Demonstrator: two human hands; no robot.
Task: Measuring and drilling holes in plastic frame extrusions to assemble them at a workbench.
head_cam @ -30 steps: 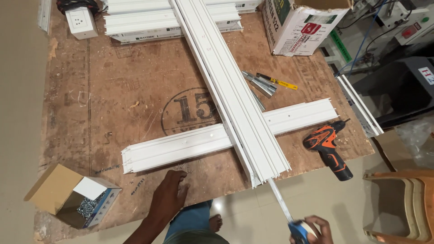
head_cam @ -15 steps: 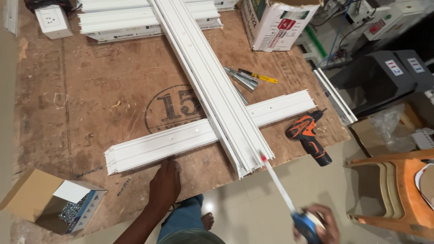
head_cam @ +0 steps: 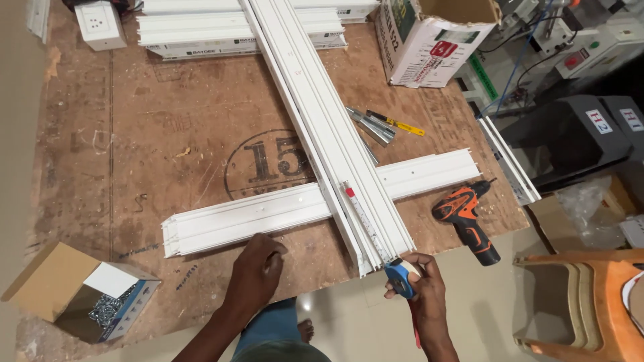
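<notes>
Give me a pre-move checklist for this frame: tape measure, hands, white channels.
1. Right hand grips the blue tape measure: ok.
2. Tape blade lies along the long white channels: ok.
3. Blade tip hooked on anything: cannot tell.
4. Left hand steadies the crosswise channel: ok, fingers at its near edge.
5. Orange drill clear of the hands: ok.

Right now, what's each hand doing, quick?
Left hand: holding nothing, fingers bent, resting on the plywood table.
Right hand: closed on a blue tape measure.
</notes>
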